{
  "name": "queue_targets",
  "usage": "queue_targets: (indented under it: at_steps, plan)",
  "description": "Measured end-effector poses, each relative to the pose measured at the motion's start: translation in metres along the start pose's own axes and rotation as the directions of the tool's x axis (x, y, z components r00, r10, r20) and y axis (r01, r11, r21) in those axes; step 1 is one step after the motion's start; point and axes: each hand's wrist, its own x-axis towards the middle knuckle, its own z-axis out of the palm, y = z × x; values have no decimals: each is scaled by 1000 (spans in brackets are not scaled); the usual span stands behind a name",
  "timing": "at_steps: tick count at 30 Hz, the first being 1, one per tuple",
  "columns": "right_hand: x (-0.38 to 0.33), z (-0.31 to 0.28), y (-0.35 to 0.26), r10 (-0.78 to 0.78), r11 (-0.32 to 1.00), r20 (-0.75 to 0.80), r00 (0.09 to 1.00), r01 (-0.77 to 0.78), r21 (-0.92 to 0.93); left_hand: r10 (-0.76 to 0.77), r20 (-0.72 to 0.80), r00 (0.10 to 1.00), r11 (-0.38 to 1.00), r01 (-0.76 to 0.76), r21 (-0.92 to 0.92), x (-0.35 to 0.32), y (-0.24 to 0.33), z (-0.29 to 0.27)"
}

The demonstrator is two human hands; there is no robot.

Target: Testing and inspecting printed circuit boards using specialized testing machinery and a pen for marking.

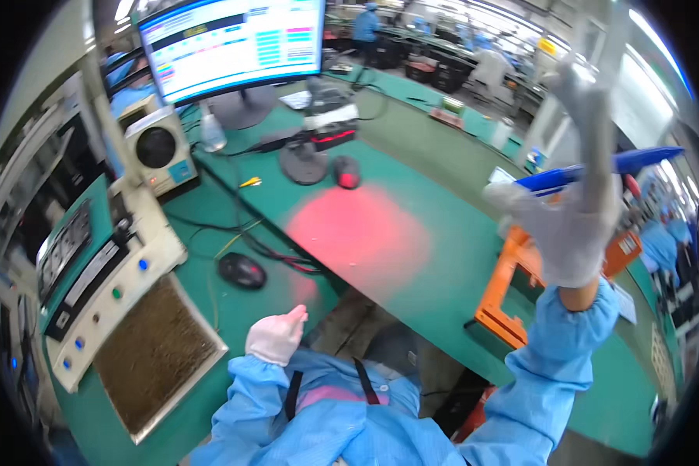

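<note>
At the right, my right hand (571, 245) is raised in a white glove, its fingers smeared by motion. They appear closed around a long blue object (551, 180) that reaches out on both sides of the hand. A blurred grey-white upright piece (594, 116) crosses in front of the blue object; I cannot tell whether the hand holds it too. My left hand (276, 335), in a white glove with bare fingertips, is close to my body with its fingers curled together and nothing visible in them. An orange frame (505, 318) stands on the green table (435, 256) below my right hand.
A monitor (233, 50) stands at the back left. Two black mice (242, 271) (347, 172) and several cables lie on the green surfaces. A control box with a brown plate (159, 353) occupies the left. Behind it sits a beige speaker-like box (159, 151). Red light falls mid-table.
</note>
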Motion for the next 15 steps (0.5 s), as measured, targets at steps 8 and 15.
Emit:
queue_targets:
  at_steps: [8, 15]
  plan:
    - [-98, -109, 20, 246, 853, -31, 969, -232, -468, -415, 120, 902, 704, 402, -586, 5, 19, 0]
    - [-134, -194, 33, 575, 756, -351, 739, -644, -117, 227, -157, 961, 791, -276, -546, 57, 104, 9]
